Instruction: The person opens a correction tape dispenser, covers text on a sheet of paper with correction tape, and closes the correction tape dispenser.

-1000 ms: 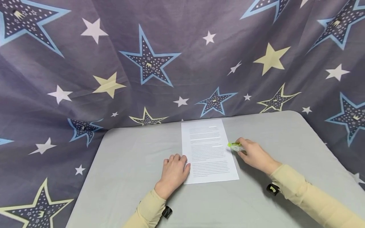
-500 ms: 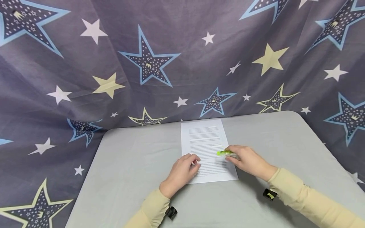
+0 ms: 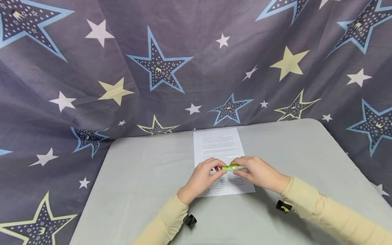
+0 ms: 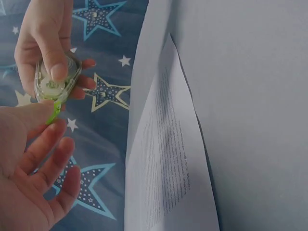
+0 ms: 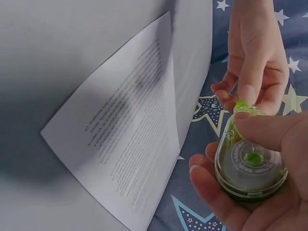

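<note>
A clear and green correction tape point(image 5: 252, 166) is held above the printed sheet point(image 3: 214, 143) between both hands. My right hand point(image 3: 260, 173) grips its clear round body, thumb on one face and fingers beneath. With thumb and index finger my left hand point(image 3: 203, 177) pinches the green tip point(image 4: 54, 113) at the narrow end. The left hand's other fingers are spread in the left wrist view. In the right wrist view the tape's inner reel and green hub show through the casing. Both hands are lifted off the paper, which lies flat on the table.
A grey cloth-covered table point(image 3: 147, 163) bears the sheet. Behind it hangs a dark curtain point(image 3: 183, 30) with printed stars. Black wrist cameras are strapped below both cuffs, the left camera point(image 3: 190, 221) close to the table.
My right hand has carried the correction tape leftward over the sheet. My left hand has left the paper's left edge, moved right and taken hold of the green tip.
</note>
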`<state>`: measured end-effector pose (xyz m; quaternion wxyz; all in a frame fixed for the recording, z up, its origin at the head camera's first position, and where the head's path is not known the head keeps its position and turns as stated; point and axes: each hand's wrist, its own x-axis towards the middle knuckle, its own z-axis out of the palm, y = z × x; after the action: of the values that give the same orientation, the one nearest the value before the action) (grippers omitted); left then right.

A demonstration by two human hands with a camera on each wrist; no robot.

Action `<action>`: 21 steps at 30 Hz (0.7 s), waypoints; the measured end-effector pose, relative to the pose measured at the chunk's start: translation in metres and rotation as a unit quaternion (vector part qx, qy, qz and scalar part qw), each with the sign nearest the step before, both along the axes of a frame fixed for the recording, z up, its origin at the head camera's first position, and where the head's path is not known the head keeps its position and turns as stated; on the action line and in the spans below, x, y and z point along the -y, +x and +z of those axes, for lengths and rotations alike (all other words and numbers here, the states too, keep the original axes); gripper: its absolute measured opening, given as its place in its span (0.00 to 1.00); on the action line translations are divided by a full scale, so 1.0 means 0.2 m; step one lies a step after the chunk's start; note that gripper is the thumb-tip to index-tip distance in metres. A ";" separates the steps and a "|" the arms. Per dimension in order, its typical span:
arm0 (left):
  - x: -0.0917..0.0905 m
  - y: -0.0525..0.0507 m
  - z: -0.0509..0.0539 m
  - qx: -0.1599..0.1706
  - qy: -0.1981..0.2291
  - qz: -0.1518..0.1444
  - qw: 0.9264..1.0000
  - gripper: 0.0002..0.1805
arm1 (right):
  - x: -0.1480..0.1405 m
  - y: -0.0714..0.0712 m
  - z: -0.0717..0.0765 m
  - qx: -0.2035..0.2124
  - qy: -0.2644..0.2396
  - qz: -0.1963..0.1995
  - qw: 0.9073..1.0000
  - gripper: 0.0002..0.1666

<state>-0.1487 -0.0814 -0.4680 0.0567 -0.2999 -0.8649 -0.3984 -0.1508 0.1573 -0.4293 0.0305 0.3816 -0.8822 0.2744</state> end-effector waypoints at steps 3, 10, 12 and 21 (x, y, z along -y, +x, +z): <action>0.01 -0.01 -0.01 0.001 0.018 -0.004 1.000 0.06 | 0.01 0.00 0.01 0.007 -0.004 0.005 1.000 0.10; 0.04 -0.01 -0.03 0.016 0.059 -0.023 0.998 0.07 | 0.01 -0.01 0.02 0.042 -0.020 0.012 0.999 0.10; 0.04 -0.01 -0.03 0.028 0.064 -0.027 0.997 0.07 | 0.01 -0.01 0.03 0.054 -0.025 0.008 0.998 0.10; 0.07 -0.02 -0.04 0.134 0.112 -0.028 0.984 0.08 | 0.02 -0.01 0.03 0.091 -0.046 0.003 0.995 0.12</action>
<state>-0.1527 -0.0961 -0.4752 -0.0378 -0.2599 -0.8055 -0.5312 -0.1532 0.1527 -0.4229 -0.0326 0.3556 -0.8666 0.3485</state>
